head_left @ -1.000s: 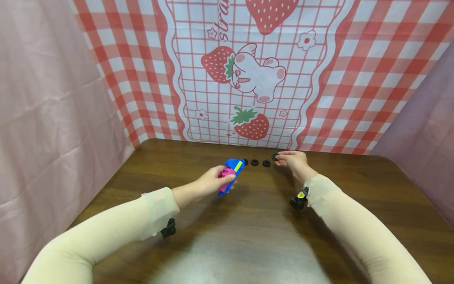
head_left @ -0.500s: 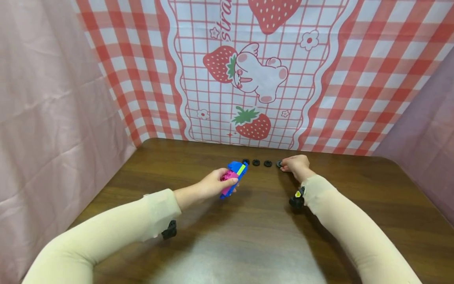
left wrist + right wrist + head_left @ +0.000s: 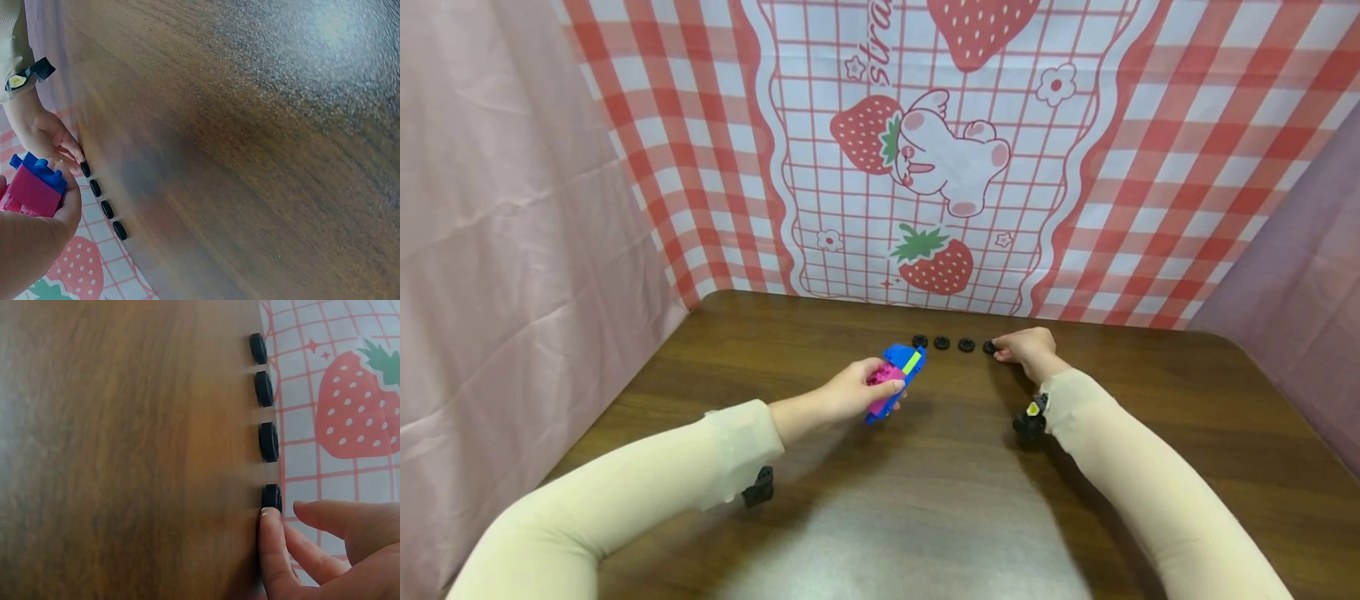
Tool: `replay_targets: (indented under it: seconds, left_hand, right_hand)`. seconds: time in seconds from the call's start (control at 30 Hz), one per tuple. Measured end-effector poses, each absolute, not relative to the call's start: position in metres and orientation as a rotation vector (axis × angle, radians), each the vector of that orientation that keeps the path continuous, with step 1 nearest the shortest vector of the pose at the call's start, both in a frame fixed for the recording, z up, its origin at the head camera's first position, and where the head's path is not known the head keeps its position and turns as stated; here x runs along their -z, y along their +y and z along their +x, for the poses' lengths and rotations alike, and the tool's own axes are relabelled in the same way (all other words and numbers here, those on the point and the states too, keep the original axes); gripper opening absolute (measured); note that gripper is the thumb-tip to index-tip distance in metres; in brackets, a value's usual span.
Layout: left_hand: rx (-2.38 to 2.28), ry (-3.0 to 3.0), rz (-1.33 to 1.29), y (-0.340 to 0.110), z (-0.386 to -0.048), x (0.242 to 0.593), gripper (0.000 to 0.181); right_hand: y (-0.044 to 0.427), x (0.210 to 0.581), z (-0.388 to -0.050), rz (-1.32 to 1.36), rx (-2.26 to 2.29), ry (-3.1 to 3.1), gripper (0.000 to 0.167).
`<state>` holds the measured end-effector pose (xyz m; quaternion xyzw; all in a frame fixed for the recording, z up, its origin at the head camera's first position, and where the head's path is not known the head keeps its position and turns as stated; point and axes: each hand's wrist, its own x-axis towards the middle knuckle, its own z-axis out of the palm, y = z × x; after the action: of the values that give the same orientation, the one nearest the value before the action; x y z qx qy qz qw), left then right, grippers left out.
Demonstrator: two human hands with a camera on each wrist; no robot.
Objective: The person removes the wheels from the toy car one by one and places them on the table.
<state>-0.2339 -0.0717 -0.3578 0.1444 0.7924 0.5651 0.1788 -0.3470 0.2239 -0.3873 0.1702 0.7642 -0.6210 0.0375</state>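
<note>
My left hand point(image 3: 853, 387) grips a blue and pink toy-brick vehicle body point(image 3: 912, 361) with a yellow-green strip, held tilted above the table. In the left wrist view its pink side and blue studs point(image 3: 42, 169) show, and the fingers partly cover it. Several small black toy wheels point(image 3: 942, 342) lie flat in a row near the table's far edge. At the row's right end my right hand point(image 3: 1028, 346) touches the last wheel point(image 3: 272, 496) with a fingertip. The thumb stands apart from that wheel in the right wrist view.
The brown wooden table point(image 3: 925, 483) reaches back to a red-and-white checked cloth point(image 3: 1150, 167) with strawberries, hanging just behind the wheels. Pink curtains point(image 3: 512, 250) hang at the sides. Each wrist wears a black camera point(image 3: 758, 486).
My right hand has brought a pinched wheel down to the row's right end and loosened its hold there. My left hand has shifted slightly toward me with the vehicle body.
</note>
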Motion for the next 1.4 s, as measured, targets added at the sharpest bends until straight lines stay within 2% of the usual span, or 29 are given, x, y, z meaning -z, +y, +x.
replay_targets:
  seconds: [0.3,0.73,1.4]
  left_hand:
    - [-1.532,2.368,0.421,-0.068,-0.237,0.353,0.038]
    - [-1.474,2.467,0.422,-0.064,-0.240,0.344,0.039]
    - [-1.483,2.490,0.422,-0.055,-0.245,0.337,0.041]
  right_hand:
    - [0.223,0.375,-0.337,0.360,1.806,2.410,0.043]
    - [0.212,0.352,-0.325,0.259,1.818,2.379,0.042]
    - [0.187,0.331,-0.290,0.082,1.826,2.194,0.051]
